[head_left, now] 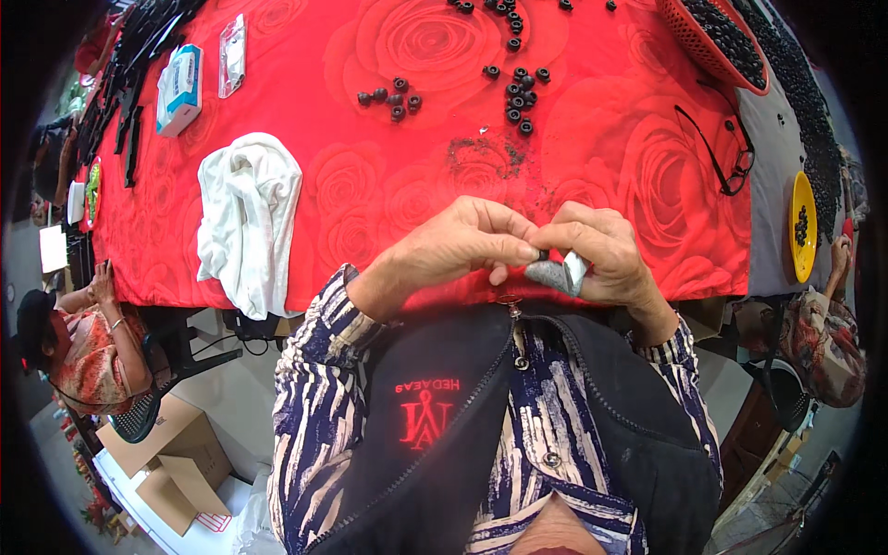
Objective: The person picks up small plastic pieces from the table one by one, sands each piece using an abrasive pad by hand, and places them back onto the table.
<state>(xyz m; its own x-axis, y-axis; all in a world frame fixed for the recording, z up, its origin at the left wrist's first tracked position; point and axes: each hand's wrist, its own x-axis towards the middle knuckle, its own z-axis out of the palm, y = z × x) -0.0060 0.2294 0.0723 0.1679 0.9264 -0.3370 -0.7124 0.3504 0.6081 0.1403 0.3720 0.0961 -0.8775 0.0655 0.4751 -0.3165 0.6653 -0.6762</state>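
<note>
Close in front of my chest, both hands meet over the near edge of the red table cover. My left hand (pixel 462 239) is closed, its thumb and finger pinching a small black part (pixel 543 254), mostly hidden by the fingertips. My right hand (pixel 601 252) is wrapped round a small tool (pixel 553 275) with a grey, rough-looking piece and a flat, pale, shiny piece; its exact kind does not show. The fingertips of both hands nearly touch at the black part. Dark crumbs (pixel 509 159) lie scattered on the cloth beyond my hands.
Small round black parts (pixel 516 100) lie in groups farther back. A red basket (pixel 689 42) of black pieces stands far right, near eyeglasses (pixel 717 153) and a yellow plate (pixel 801 227). A white cloth (pixel 248 222) and a tissue pack (pixel 179 91) lie left. People sit at both sides.
</note>
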